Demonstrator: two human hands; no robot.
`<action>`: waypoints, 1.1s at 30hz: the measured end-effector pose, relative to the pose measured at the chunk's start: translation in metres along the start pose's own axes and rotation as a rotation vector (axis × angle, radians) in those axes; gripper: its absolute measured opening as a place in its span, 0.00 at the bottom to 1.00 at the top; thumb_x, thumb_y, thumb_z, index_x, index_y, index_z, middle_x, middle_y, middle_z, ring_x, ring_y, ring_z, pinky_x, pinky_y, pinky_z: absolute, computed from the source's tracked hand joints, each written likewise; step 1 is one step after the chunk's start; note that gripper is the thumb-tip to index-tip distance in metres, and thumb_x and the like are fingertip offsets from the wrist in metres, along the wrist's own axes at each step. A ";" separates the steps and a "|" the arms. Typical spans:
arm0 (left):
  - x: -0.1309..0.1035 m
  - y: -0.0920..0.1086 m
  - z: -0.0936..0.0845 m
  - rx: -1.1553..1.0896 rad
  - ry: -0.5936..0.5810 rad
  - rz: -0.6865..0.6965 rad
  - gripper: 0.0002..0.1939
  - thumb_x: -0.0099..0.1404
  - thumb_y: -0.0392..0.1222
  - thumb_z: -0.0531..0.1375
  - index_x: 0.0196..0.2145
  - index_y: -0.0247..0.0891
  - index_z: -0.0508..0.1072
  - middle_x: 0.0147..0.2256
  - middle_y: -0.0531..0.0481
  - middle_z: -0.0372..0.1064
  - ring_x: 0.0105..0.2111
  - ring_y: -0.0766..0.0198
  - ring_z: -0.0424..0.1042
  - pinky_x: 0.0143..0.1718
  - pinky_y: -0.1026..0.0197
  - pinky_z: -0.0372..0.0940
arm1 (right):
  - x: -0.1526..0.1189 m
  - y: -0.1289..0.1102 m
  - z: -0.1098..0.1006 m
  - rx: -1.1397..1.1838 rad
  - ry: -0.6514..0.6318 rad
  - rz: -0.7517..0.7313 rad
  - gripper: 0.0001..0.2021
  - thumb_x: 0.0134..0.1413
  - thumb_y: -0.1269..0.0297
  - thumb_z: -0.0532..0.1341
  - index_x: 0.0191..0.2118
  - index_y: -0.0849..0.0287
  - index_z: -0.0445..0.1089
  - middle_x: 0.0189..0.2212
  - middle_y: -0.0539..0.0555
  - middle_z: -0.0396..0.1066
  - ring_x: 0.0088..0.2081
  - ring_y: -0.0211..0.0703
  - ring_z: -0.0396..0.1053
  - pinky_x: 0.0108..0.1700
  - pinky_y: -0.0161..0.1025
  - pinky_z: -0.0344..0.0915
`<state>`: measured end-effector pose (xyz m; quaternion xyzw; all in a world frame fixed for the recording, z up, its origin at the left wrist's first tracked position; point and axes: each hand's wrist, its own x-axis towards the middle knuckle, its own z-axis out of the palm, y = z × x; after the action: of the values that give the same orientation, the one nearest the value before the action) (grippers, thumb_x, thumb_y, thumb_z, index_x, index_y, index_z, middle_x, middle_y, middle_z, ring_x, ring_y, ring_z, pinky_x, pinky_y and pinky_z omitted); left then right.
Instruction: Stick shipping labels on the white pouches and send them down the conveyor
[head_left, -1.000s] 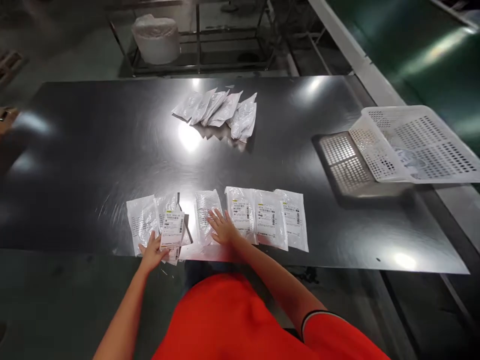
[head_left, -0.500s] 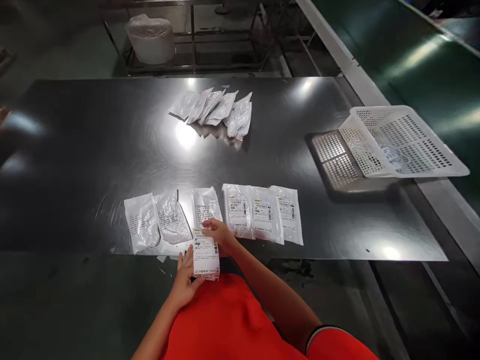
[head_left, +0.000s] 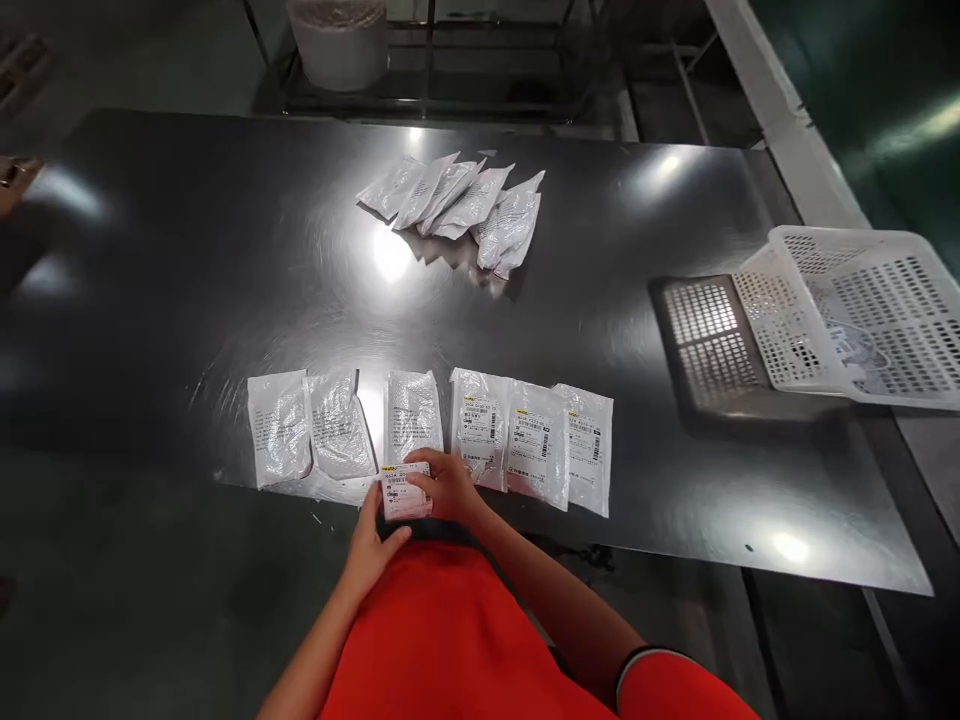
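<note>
A stack of printed labels (head_left: 406, 493) is between my hands at the table's front edge. My left hand (head_left: 373, 545) holds its left and lower side, with the thumb stretched along the bottom. My right hand (head_left: 442, 485) pinches the labels at their upper right. Just beyond them lies an unlabelled white packet (head_left: 414, 410). Two more packets without labels, one (head_left: 279, 428) at the far left and one (head_left: 339, 425) beside it, lie to the left. On the right, three packets bear labels: one (head_left: 480, 425), a middle one (head_left: 538, 440) and an outer one (head_left: 589, 450).
A pile of several white packets (head_left: 457, 205) lies towards the back of the metal table (head_left: 225, 270). A white perforated basket (head_left: 870, 310) sits tilted at the right edge. Behind the table stands a white bin (head_left: 339, 45) on a metal rack.
The view has shifted, so the basket appears farther right. The label stack, which hung down long before, now looks shorter and folded between my hands.
</note>
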<state>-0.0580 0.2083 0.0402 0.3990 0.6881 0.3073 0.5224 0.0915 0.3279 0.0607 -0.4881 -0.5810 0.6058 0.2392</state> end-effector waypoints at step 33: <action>-0.052 -0.030 -0.033 -0.051 0.059 -0.090 0.22 0.60 0.55 0.59 0.39 0.35 0.81 0.42 0.40 0.79 0.44 0.47 0.76 0.47 0.50 0.68 | 0.081 0.085 0.024 -1.184 -0.023 -0.386 0.31 0.64 0.56 0.46 0.68 0.66 0.47 0.69 0.62 0.42 0.69 0.57 0.36 0.67 0.57 0.35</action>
<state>-0.0898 0.1478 0.0483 0.3447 0.7125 0.3126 0.5251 0.0611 0.3679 -0.0482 -0.4175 -0.8987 0.1318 0.0270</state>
